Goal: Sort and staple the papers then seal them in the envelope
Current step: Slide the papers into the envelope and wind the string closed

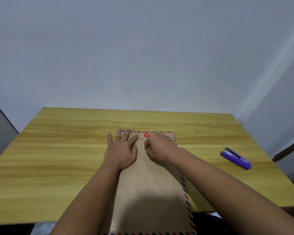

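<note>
A: Lying flat along the middle of the yellow wood-grain table (58,150) is the large brown kraft-paper envelope (149,192) with the red-and-blue striped airmail border; its near end is hanging past the table's front edge, and its flap end is pointing away toward the pale wall (143,48).

B: And the hands?

A: The left hand (121,150) is pressing palm-down on the envelope's upper left part, fingers spread wide and flat, holding nothing; the little finger is reaching just off the envelope's left edge onto the wood.

B: The right one?

A: The right hand (159,148) is curled narrow over the flap area, fingertips pinched together just beside the lower red disc (144,143), which is mostly hidden under them; I cannot tell whether a string is sitting between those fingertips.

B: Anything else on the flap?

A: A round red closure button (146,135) is showing just beyond the right hand's knuckles, near the far striped edge; a thin dark line is running left from it toward the left hand's index finger.

B: The stapler?

A: The purple plastic stapler (236,158) is lying on the table well apart to the right, untouched, its metal channel facing up; no loose papers are showing.
</note>
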The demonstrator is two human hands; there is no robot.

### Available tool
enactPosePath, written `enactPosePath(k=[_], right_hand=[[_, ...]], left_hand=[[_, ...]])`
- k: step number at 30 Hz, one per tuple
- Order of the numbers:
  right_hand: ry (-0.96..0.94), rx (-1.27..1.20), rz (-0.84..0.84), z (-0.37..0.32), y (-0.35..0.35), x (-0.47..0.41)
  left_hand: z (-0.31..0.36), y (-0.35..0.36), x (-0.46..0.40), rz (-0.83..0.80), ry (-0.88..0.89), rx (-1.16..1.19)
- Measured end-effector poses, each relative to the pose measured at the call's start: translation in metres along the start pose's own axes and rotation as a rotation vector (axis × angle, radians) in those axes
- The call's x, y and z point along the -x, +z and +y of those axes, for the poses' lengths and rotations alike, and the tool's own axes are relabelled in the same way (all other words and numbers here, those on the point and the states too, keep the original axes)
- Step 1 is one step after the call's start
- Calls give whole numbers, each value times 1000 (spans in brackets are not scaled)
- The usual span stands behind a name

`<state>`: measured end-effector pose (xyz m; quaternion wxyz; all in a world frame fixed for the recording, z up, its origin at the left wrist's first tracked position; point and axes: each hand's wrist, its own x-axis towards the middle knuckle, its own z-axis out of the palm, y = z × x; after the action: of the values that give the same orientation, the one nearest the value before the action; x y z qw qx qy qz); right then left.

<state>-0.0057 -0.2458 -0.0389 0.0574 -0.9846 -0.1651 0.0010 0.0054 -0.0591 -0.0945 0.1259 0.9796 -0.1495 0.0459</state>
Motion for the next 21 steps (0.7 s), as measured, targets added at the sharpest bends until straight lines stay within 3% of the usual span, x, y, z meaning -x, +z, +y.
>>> enactPosePath(k=[14,17,21], right_hand=[[-169,112,2,19,-14,-55],[-91,73,-18,24,-17,-63],[135,-205,-26,26,-12,-74]], left_hand=[[2,-4,0,2,11,30],[2,-2,0,9,13,23],[1,0,0,10,15,21]])
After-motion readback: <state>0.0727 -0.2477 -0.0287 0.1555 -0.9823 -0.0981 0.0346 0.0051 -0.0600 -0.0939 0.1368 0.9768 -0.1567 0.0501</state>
